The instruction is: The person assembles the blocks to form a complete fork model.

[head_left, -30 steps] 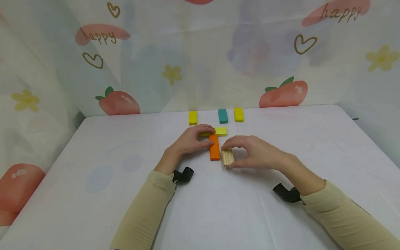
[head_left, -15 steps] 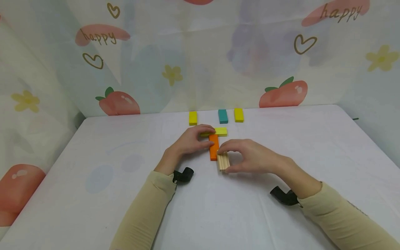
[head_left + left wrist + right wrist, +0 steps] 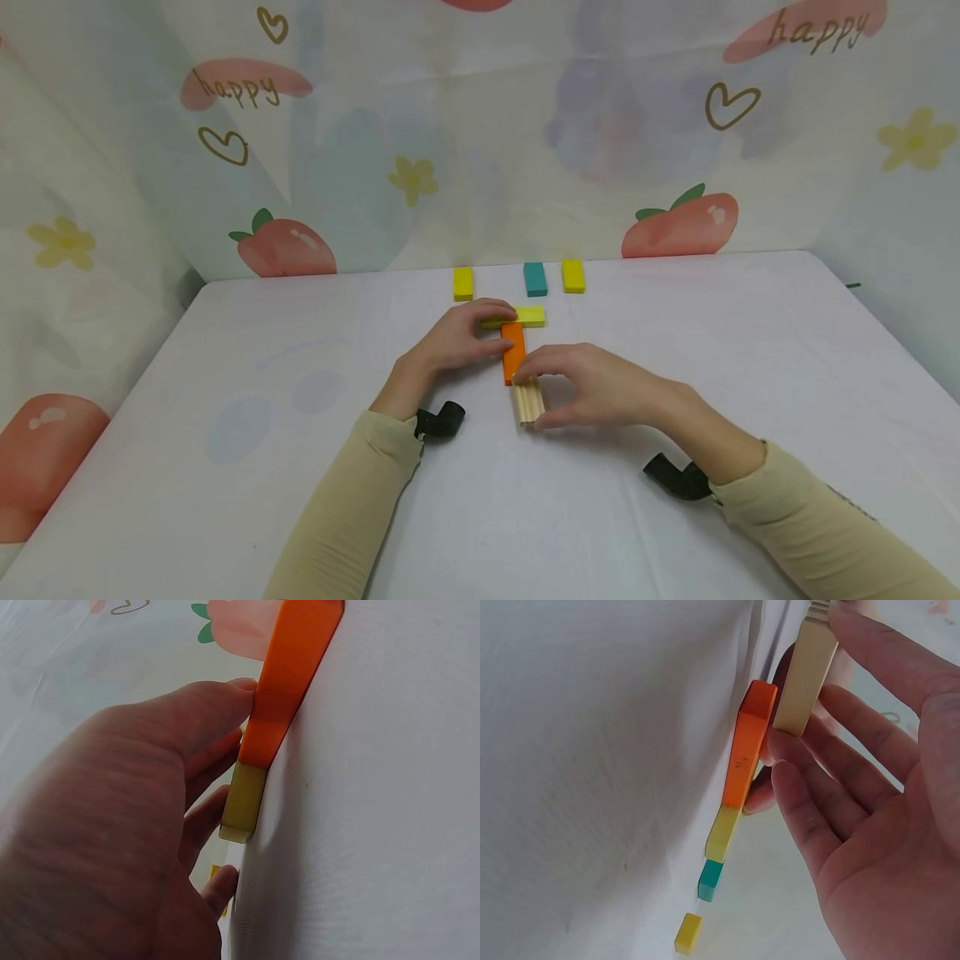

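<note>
My right hand [image 3: 600, 385] pinches a pale wooden block with lengthwise grooves [image 3: 528, 403] between thumb and fingers. The block sits at the near end of an orange block [image 3: 511, 365], slightly to its right. In the right wrist view the wooden block [image 3: 806, 675] appears above and beside the orange one [image 3: 748, 750]. My left hand [image 3: 453, 337] rests on the other side, its thumb touching the orange block [image 3: 289, 675] and its fingers at a yellow block [image 3: 531, 316]. That yellow block lies crosswise against the orange block's far end, forming a T; the left fingers hide its left part.
Behind the T stand a yellow block [image 3: 463, 284], a teal block [image 3: 535, 279] and another yellow block [image 3: 573, 277], near the back edge of the white table [image 3: 225, 517]. A patterned curtain [image 3: 495, 150] rises behind. Black devices [image 3: 678, 477] are strapped at both wrists.
My right hand has moved the wooden block leftward and toward me, from beside the orange block to its near end. My left hand has stayed in place.
</note>
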Demonstrator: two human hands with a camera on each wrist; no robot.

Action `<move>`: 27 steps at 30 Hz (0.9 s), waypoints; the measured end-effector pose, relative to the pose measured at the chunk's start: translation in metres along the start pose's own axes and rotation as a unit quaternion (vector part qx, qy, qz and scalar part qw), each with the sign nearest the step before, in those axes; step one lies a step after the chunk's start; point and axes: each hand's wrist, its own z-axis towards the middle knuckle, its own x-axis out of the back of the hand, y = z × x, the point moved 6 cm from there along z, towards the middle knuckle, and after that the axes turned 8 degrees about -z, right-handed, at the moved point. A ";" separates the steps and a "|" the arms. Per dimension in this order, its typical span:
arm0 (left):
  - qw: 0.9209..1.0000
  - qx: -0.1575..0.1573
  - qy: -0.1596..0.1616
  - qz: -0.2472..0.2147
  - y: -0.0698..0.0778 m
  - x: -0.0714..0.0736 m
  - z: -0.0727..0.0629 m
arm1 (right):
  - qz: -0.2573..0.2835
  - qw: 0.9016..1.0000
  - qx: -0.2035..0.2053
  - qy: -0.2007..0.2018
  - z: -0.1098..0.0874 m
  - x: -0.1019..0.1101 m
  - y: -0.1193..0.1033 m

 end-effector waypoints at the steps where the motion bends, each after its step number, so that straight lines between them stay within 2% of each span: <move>1: 1.000 -0.002 0.000 0.000 0.000 0.000 0.000 | 0.000 1.000 0.000 -0.002 0.000 0.000 -0.001; 6: 1.000 -0.009 0.000 0.002 0.001 0.000 0.000 | -0.001 1.000 0.002 -0.006 0.000 -0.002 -0.003; 13: 1.000 -0.001 0.002 -0.002 0.000 0.000 0.000 | -0.004 1.000 0.012 -0.008 0.002 -0.006 -0.006; 27: 1.000 -0.002 0.001 -0.007 -0.001 -0.001 0.000 | -0.036 0.999 0.030 -0.009 0.003 -0.013 -0.006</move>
